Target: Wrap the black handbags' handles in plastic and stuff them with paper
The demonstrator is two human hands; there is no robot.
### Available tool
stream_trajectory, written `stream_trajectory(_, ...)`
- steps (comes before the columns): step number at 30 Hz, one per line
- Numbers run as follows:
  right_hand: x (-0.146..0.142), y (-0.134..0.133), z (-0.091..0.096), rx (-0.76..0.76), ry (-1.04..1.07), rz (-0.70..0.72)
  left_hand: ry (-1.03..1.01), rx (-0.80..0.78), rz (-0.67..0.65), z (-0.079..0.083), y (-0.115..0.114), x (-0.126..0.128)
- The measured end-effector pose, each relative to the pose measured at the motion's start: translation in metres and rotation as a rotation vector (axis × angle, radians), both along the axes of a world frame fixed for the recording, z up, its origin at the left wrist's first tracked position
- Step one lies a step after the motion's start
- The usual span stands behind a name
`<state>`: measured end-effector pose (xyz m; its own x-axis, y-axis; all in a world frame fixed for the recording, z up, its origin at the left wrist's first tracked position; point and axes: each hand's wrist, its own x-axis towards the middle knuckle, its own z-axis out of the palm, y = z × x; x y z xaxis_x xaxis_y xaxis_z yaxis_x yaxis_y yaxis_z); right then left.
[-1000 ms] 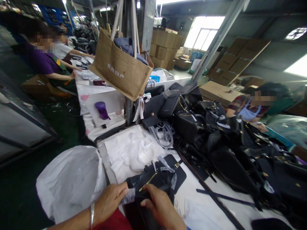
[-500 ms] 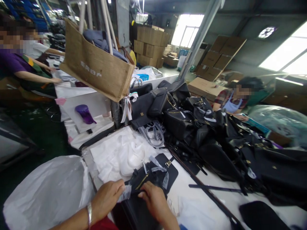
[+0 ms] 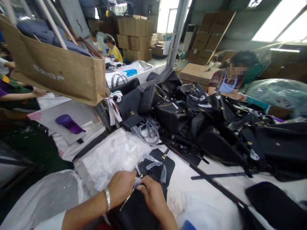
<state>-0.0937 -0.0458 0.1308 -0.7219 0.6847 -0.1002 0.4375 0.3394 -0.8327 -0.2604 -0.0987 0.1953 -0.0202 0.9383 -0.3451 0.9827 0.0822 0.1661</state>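
A black leather bag (image 3: 134,212) with a gold zipper lies in front of me, its lower part cut off by the frame edge. My left hand (image 3: 122,187) is closed at the zipper's upper end, pinching a piece of clear plastic wrap (image 3: 137,182). Right beside it, my right hand (image 3: 152,193) has thumb and fingers pinched on the same wrap. Beyond the hands are the bag's flap (image 3: 168,164) with a gold clasp (image 3: 164,156) and a strap (image 3: 154,165) covered in clear plastic.
White wrapping sheets (image 3: 107,159) lie behind the bag. Black bags (image 3: 172,116) are heaped across the table, with a person (image 3: 226,81) behind them. A tan tote (image 3: 59,70) hangs at upper left. A large plastic bag (image 3: 48,198) stands at lower left.
My left hand has moved right, up to my right hand, and both now meet at the plastic wrap. The zipper has shifted toward me and left. My view has turned right.
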Motion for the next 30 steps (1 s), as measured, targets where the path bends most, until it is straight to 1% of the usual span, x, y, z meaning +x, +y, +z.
stream_trajectory(2, -0.003, 0.001, -0.003, -0.024, 0.04, -0.023, 0.018, -0.042, -0.077, 0.0, 0.013, 0.005)
stream_trajectory(4, 0.004, 0.005, -0.007, -0.056, 0.073, -0.018, 0.018, -0.089, -0.13, -0.002, 0.022, 0.008)
stream_trajectory(7, 0.024, 0.016, -0.015, -0.074, 0.072, -0.013, -0.015, -0.112, -0.145, -0.008, 0.029, 0.006)
stream_trajectory(9, 0.032, 0.021, -0.02, -0.039, 0.015, -0.046, -0.034, -0.102, -0.134, -0.013, 0.032, 0.007)
stream_trajectory(11, 0.03, 0.022, -0.022, 0.009, -0.051, -0.065, -0.038, -0.102, -0.13, -0.017, 0.036, 0.011)
stream_trajectory(13, 0.022, 0.021, -0.023, 0.054, -0.111, -0.06, -0.037, -0.117, -0.135, -0.021, 0.04, 0.018)
stream_trajectory(16, 0.014, 0.021, -0.022, 0.07, -0.147, -0.041, -0.032, -0.15, -0.144, -0.029, 0.045, 0.026)
stream_trajectory(18, 0.019, 0.024, -0.025, 0.056, -0.113, -0.061, -0.022, -0.166, -0.153, -0.033, 0.048, 0.027)
stream_trajectory(21, 0.035, 0.033, -0.034, 0.061, -0.082, -0.109, 0.017, -0.162, -0.15, -0.039, 0.05, 0.024)
stream_trajectory(24, 0.04, 0.039, -0.044, 0.078, -0.102, -0.099, 0.044, -0.144, -0.174, -0.042, 0.053, 0.025)
stream_trajectory(27, 0.03, 0.039, -0.05, 0.101, -0.095, -0.092, 0.063, -0.141, -0.206, -0.046, 0.058, 0.035)
stream_trajectory(30, 0.018, 0.037, -0.054, 0.12, -0.11, -0.135, 0.083, -0.135, -0.229, -0.051, 0.066, 0.048)
